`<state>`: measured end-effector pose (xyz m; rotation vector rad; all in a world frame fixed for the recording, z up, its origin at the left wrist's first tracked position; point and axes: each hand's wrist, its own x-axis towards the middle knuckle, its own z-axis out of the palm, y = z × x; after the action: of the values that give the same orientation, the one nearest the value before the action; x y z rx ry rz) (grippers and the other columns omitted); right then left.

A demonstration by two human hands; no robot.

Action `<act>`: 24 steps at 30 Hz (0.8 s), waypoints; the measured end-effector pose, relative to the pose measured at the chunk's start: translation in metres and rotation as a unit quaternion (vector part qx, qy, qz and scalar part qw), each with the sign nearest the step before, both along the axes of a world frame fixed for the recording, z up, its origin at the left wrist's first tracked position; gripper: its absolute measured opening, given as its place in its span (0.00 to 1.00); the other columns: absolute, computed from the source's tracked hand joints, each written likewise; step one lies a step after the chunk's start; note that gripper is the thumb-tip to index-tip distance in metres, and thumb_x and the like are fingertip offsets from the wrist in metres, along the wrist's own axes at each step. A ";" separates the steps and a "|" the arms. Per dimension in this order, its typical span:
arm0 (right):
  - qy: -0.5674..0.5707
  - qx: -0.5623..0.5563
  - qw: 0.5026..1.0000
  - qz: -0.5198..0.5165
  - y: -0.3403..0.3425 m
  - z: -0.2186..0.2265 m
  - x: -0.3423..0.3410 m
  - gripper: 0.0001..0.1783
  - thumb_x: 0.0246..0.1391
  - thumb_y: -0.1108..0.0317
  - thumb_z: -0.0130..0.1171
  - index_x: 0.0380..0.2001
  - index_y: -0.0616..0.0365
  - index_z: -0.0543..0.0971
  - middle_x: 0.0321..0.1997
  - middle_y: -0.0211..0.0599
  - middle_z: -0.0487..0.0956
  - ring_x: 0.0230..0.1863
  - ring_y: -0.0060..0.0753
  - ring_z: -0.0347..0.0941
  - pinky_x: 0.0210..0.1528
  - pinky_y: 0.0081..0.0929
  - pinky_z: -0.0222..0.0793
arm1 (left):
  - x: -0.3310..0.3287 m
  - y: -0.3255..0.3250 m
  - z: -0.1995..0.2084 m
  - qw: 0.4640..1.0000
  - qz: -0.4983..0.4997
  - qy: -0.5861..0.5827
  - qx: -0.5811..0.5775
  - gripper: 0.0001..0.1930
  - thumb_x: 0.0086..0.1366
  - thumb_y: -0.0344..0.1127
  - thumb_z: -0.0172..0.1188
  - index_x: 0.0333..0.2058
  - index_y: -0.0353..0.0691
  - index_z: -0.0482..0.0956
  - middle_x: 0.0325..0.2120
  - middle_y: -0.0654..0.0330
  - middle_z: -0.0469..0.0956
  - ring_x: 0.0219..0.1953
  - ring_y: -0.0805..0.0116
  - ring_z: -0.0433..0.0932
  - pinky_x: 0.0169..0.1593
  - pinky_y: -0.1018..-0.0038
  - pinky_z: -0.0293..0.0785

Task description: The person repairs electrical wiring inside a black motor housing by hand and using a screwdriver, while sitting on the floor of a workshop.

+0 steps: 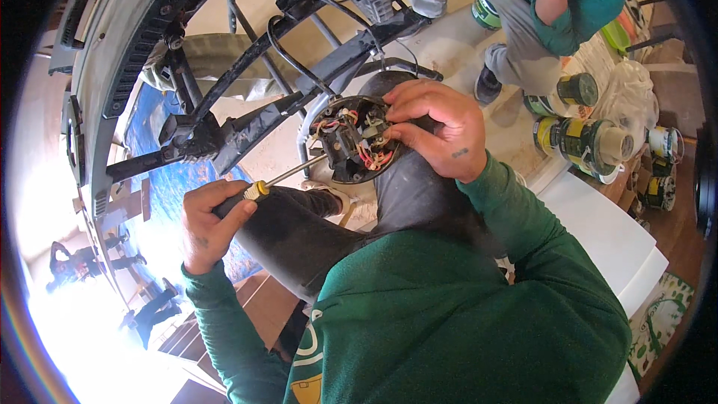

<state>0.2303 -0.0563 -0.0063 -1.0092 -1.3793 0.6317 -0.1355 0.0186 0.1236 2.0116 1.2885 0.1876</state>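
A round black housing [345, 166] full of red, white and pink wires rests by my knee, its inside facing up. My left hand [212, 221] is wrapped round the black and yellow handle of a screwdriver [257, 190]. The screwdriver's metal shaft slants up to the right, and its tip reaches the left side of the housing. With thumb and fingers, my right hand [440, 129] pinches the housing's right edge near a small greyish part [372, 132]. A black cable [294, 60] runs down to the top of the housing.
Ahead of me stands a dark metal frame [262, 116] with tubes and brackets, beside a pale body panel [120, 37]. Another person in grey trousers [516, 30] stands at the upper right. Paint tins [580, 138] and a white board [598, 224] lie to the right.
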 end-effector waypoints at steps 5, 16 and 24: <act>-0.016 0.003 1.000 -0.005 0.002 0.001 -0.002 0.11 0.49 0.77 0.79 0.36 0.61 0.87 0.42 0.45 0.88 0.48 0.46 0.87 0.51 0.37 0.82 | -0.001 -0.002 0.007 0.999 -0.007 0.035 0.007 0.16 0.60 0.37 0.76 0.41 0.30 0.89 0.29 0.52 0.85 0.30 0.63 0.81 0.38 0.67 0.75; -0.004 0.034 0.999 -0.011 0.003 -0.003 -0.008 0.11 0.49 0.75 0.79 0.37 0.61 0.87 0.42 0.45 0.88 0.47 0.46 0.87 0.50 0.35 0.82 | -0.049 -0.026 0.107 0.970 0.036 0.151 0.185 0.18 0.55 0.31 0.75 0.45 0.32 0.90 0.32 0.53 0.83 0.34 0.63 0.80 0.40 0.67 0.75; -0.032 0.027 0.999 -0.031 0.000 -0.004 -0.005 0.12 0.49 0.77 0.79 0.36 0.61 0.87 0.43 0.46 0.88 0.47 0.45 0.87 0.50 0.35 0.82 | 0.081 -0.025 0.166 0.922 -0.115 0.300 0.216 0.20 0.54 0.31 0.80 0.47 0.36 0.91 0.28 0.55 0.81 0.29 0.64 0.81 0.36 0.68 0.75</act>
<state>0.2249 -0.0560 -0.0106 -1.0328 -1.4084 0.5157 -0.0546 -0.0066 0.2893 2.7179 1.4372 -0.3125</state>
